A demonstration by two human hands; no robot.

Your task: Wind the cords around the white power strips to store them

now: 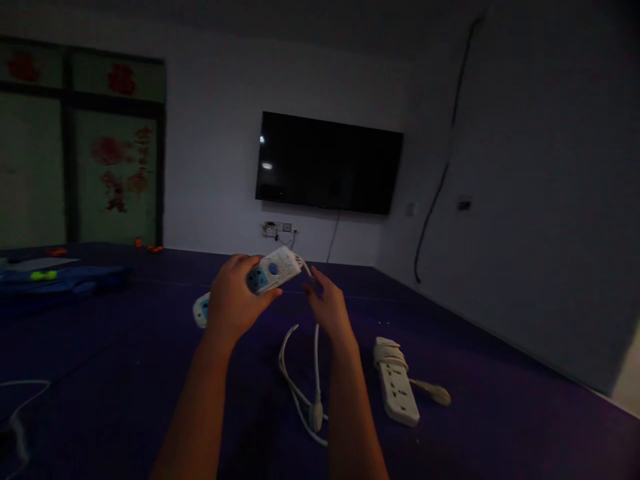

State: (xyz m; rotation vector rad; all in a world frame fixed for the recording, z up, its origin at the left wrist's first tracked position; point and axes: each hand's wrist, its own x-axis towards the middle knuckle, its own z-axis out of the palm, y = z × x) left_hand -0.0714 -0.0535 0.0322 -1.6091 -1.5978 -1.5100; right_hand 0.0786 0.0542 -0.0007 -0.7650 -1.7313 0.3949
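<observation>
My left hand is wrapped round a white power strip with blue sockets, held tilted above the purple floor. A white cord leaves the strip's upper right end. At that cord, my right hand is closed with thumb and fingers pinched on it. Below, the cord hangs in loose loops, and its white plug rests on the floor beside my right forearm. Another white power strip lies to the right, its cord wound round one end and its plug sticking out sideways.
A dark television hangs on the far wall above wall sockets. Blue cloth with a yellow-green object lies at the left. A white cable is at the lower left. A black cable runs down the right wall.
</observation>
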